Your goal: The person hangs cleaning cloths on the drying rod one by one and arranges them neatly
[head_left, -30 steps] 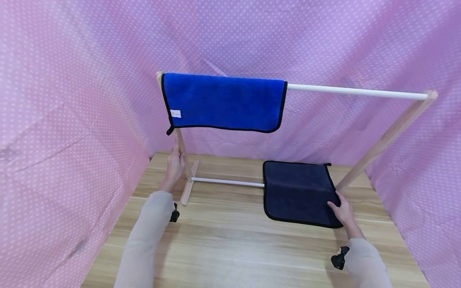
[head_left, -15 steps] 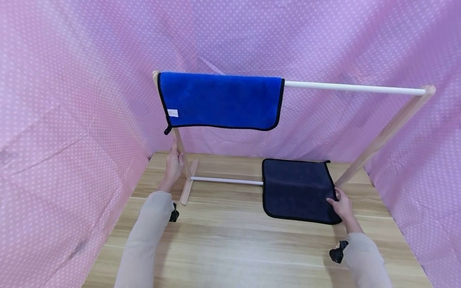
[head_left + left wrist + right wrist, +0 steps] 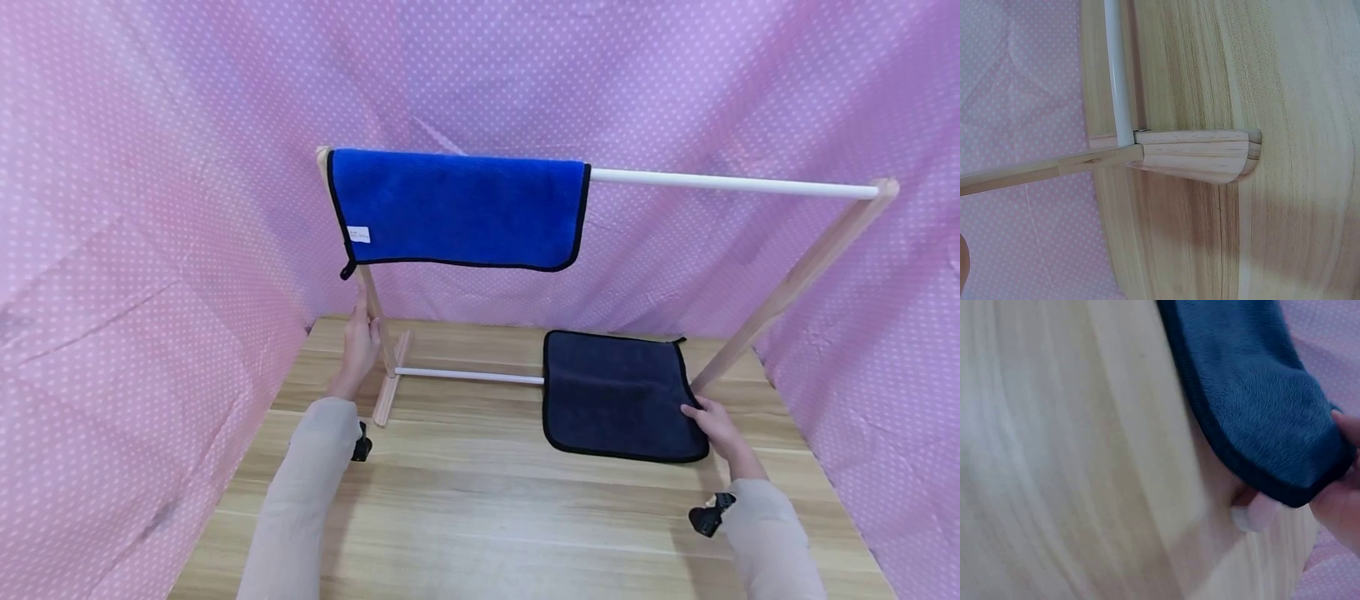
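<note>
A blue towel [image 3: 457,212] with black edging and a white tag hangs folded over the left part of the rack's upper white bar [image 3: 735,182]. Over the lower bar [image 3: 468,376], at its right end, drapes a dark grey towel [image 3: 618,396], bluish in the right wrist view. My right hand [image 3: 715,423] pinches this towel's right edge, thumb on top and fingers underneath. My left hand [image 3: 361,343] touches the rack's left wooden post [image 3: 379,321] below the blue towel, with a finger extended up along it. In the left wrist view only a sliver of finger [image 3: 963,262] shows.
The rack's left wooden foot [image 3: 392,383] stands on the wood-grain table [image 3: 480,525]. Its right post [image 3: 795,292] leans outward in the head view. Pink dotted curtains [image 3: 480,75] enclose the table at the back and sides.
My right hand has shifted its hold on the dark grey towel's right edge, and the towel's near edge has moved slightly away from me. My left hand stays at the post.
</note>
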Tool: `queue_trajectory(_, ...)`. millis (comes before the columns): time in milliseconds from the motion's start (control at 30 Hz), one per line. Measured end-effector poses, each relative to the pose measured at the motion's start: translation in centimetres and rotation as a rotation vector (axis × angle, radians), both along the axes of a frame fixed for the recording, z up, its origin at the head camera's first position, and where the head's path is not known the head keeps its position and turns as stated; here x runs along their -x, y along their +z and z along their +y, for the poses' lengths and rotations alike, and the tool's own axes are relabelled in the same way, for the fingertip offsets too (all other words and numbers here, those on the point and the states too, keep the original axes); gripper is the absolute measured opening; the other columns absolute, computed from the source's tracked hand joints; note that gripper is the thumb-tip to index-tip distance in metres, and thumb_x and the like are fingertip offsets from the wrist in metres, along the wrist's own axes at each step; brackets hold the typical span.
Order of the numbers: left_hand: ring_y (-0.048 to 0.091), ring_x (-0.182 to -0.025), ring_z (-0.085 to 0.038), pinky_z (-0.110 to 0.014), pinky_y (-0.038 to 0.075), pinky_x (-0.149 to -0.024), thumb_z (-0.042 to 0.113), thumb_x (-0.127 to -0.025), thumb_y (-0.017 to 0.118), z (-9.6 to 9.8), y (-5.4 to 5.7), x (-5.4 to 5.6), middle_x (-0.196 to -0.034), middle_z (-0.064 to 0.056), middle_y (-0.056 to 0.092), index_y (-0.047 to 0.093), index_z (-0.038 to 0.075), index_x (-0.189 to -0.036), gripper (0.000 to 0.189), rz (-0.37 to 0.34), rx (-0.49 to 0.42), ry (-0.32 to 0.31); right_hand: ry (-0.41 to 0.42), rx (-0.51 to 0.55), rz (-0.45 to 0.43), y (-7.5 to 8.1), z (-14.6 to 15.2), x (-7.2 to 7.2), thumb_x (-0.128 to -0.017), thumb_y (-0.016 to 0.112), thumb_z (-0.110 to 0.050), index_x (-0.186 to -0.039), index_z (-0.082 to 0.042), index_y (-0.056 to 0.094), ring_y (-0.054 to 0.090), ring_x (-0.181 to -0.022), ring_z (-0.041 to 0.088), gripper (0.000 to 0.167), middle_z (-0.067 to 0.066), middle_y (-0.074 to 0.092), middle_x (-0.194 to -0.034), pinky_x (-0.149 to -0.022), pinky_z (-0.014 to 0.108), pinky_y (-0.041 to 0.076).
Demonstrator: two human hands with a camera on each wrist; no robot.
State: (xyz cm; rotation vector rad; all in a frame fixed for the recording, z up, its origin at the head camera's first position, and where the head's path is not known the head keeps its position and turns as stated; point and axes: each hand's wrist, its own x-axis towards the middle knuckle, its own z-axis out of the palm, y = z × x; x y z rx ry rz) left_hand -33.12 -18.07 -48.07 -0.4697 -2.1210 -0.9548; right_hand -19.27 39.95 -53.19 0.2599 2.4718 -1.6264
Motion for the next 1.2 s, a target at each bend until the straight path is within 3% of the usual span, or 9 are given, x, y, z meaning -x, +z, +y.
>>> queue_trajectory(133,0.049,-0.068,-0.039,-0.049,0.044,-0.059,-0.017,-0.082,0.048,0.1,0.1,0.0,-0.085,-0.031,0.05,0.015,0.018,-0.147,0.081,0.029,-0.007,0.006,0.03,0.182,0.048,1.5,-0.3,0.3,-0.096,0.043,-0.013,-0.13,0.017,0.028,0.056,-0.081,-0.003,0.048,-0.019,0.057,-0.09,-0.072,0.018,0.048)
queue_trajectory(367,0.051,-0.075,-0.044,-0.054,0.044,-0.066,-0.016,-0.082,0.049,0.1,0.3,-0.1,-0.094,-0.035,0.051,0.023,0.008,-0.143,0.07,0.04,-0.014,0.016,0.09,0.201,0.188,4.7,-1.3,1.0,-0.095,0.048,-0.014,-0.135,0.004,0.038,0.053,-0.087,-0.008,0.045,-0.027,0.054,-0.096,-0.074,0.012,0.045)
queue_trajectory(533,0.051,-0.076,-0.045,-0.054,0.045,-0.067,-0.015,-0.082,0.049,0.0,0.2,0.0,-0.097,-0.037,0.05,0.024,0.007,-0.142,0.068,0.023,-0.02,0.003,0.14,0.257,0.279,7.0,-2.4,1.5,-0.093,0.049,-0.007,-0.13,-0.016,0.05,0.058,-0.085,-0.004,0.038,-0.024,0.059,-0.097,-0.07,0.013,0.048)
queue_trajectory(600,0.051,-0.077,-0.045,-0.054,0.045,-0.067,-0.016,-0.082,0.049,0.0,0.3,0.0,-0.099,-0.037,0.05,0.025,0.003,-0.141,0.066,0.009,-0.022,0.002,0.146,0.225,0.313,8.1,-2.9,1.5,-0.093,0.05,-0.005,-0.132,-0.014,0.048,0.058,-0.084,-0.004,0.04,-0.023,0.059,-0.099,-0.07,0.012,0.048)
queue_trajectory(700,0.052,-0.078,-0.045,-0.054,0.046,-0.067,-0.016,-0.082,0.05,0.0,0.2,-0.1,-0.101,-0.038,0.051,0.027,-0.004,-0.138,0.061,-0.01,-0.018,0.008,0.148,0.101,0.354,10.0,-3.9,1.5,-0.093,0.05,-0.005,-0.135,0.006,0.032,0.054,-0.086,-0.01,0.047,0.002,0.057,-0.119,-0.07,0.01,0.046)
queue_trajectory(833,0.053,-0.082,-0.047,-0.055,0.046,-0.07,-0.015,-0.083,0.05,0.0,0.2,-0.2,-0.102,-0.038,0.051,0.026,-0.002,-0.139,0.063,-0.012,-0.007,0.018,0.168,-0.095,0.44,12.6,-5.0,1.5,-0.092,0.051,-0.004,-0.13,0.016,0.029,0.045,-0.098,-0.015,0.049,0.034,0.028,-0.132,-0.077,0.004,0.039)
queue_trajectory(1033,0.053,-0.088,-0.05,-0.055,0.047,-0.072,-0.015,-0.084,0.049,0.0,0.4,-0.5,-0.104,-0.039,0.05,0.021,0.006,-0.144,0.069,-0.015,-0.006,0.01,0.2,-0.23,0.495,15.9,-6.1,1.2,-0.092,0.052,-0.007,-0.131,0.013,0.033,0.027,-0.13,0.021,0.048,0.034,0.028,-0.135,-0.088,-0.003,0.024)
queue_trajectory(1100,0.053,-0.086,-0.049,-0.055,0.047,-0.071,-0.015,-0.084,0.049,0.0,0.4,-0.5,-0.102,-0.039,0.05,0.021,0.006,-0.144,0.069,-0.016,-0.004,0.009,0.191,-0.238,0.529,16.7,-6.4,1.1,-0.091,0.053,-0.006,-0.13,0.013,0.036,0.031,-0.129,0.017,0.047,0.031,0.033,-0.135,-0.089,-0.002,0.024)
queue_trajectory(1200,0.053,-0.084,-0.048,-0.054,0.047,-0.07,-0.015,-0.084,0.049,0.0,0.3,-0.5,-0.1,-0.038,0.051,0.022,0.003,-0.143,0.067,-0.019,0.002,0.009,0.167,-0.219,0.626,17.7,-6.9,0.9,-0.088,0.056,0.001,-0.124,0.016,0.042,0.04,-0.116,-0.006,0.041,0.003,0.049,-0.13,-0.088,0.0,0.029)
